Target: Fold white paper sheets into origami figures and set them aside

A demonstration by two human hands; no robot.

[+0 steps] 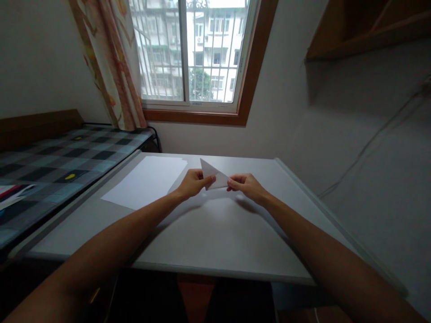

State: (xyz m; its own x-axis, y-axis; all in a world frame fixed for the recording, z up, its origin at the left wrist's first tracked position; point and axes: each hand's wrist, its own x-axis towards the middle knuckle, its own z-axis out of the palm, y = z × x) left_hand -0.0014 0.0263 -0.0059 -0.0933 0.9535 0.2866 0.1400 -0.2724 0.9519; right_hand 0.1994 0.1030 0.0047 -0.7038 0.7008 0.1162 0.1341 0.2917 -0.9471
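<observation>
- One pale table [222, 237] spreads beneath both my forearms.
- My left hand [192, 183] pinches the folded white paper [219, 179] at its left side, thumb on the near face; my right hand [248, 185] has its fingers closed on the right-hand corner.
- The paper sits between them, apparently just above the table. I judge it light, stiffer along folds, easily creased; edges and corners are where I'd grip, gently.
- White sheets [148, 179] lie flat, left of my left hand.
- Farthest off, a barred window [215, 54].
</observation>
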